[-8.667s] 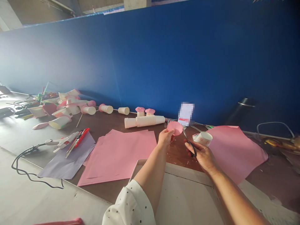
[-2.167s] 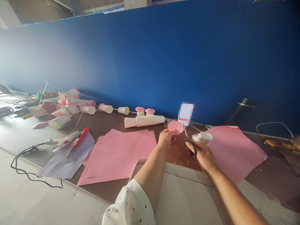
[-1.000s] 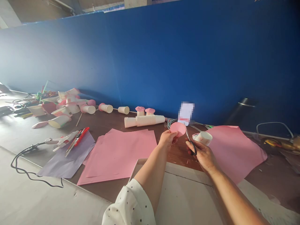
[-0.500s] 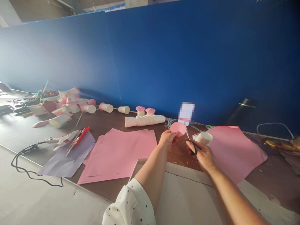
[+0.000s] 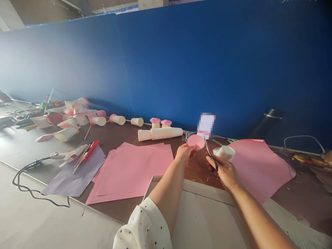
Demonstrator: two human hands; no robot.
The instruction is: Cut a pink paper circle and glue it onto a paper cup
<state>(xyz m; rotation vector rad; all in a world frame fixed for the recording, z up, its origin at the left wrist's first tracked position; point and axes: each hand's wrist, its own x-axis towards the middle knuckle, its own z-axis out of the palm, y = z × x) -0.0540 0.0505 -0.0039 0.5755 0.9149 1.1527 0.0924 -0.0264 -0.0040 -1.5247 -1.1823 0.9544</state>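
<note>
Between the thumb and fingers of my left hand (image 5: 186, 152) is a round pink paper disc (image 5: 196, 141), held up above the table. My right hand (image 5: 225, 171) grips a pair of scissors (image 5: 213, 162) by the dark handles, with the blades pointing up beside the disc's right edge. Just behind my right hand is a white paper cup (image 5: 226, 153) with red print, lying tilted on its side. Pink paper sheets (image 5: 135, 169) lie to the left of my left arm, and another large pink sheet (image 5: 259, 166) spreads out on the right.
A nested stack of paper cups (image 5: 160, 134) lies behind my left hand, near two pink-topped cups (image 5: 166, 123). At left, a glue gun (image 5: 70, 154) and a red utility knife (image 5: 86, 154) rest on grey paper (image 5: 75, 180). A blue partition (image 5: 166, 62) bounds the table's back.
The pink disc and my left hand have shifted very slightly left, so the gap between disc and scissor blades is a little wider. My right hand stays about where it was.
</note>
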